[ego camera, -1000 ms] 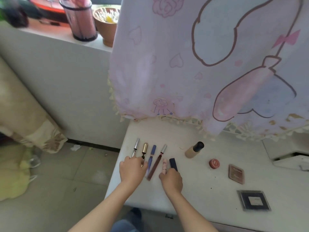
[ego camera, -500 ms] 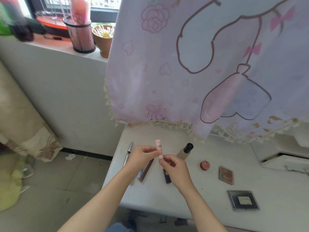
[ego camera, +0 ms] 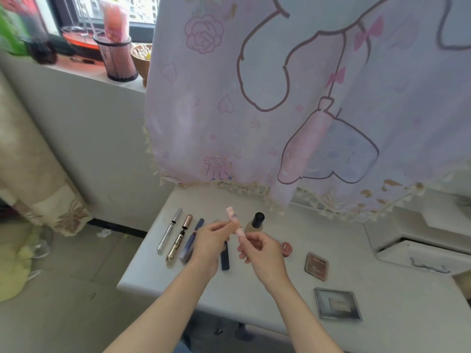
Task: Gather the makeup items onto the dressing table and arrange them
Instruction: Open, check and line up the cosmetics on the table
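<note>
Above the table (ego camera: 158, 272), left hand (ego camera: 211, 244) and right hand (ego camera: 263, 253) pinch the pink tube (ego camera: 234, 221), near-upright, top leaning left.

The white table (ego camera: 178, 289) carries a row of makeup. At the left, 3 slim items lie side by side, pointing far-right: a silver pen (ego camera: 170, 230), a gold mascara (ego camera: 179, 238) and a blue tube (ego camera: 191, 242). A navy stick (ego camera: 225, 257) lies right of them, partly hidden. A pink tube (ego camera: 235, 221) is off the table, tilted, pinched by the left hand (ego camera: 212, 244) and right hand (ego camera: 262, 253). Beyond it lies a beige bottle (ego camera: 254, 222) with a black cap. Further right sit a red pot (ego camera: 286, 248), a brown compact (ego camera: 316, 266) and, nearest, a square grey palette (ego camera: 337, 303).
</note>
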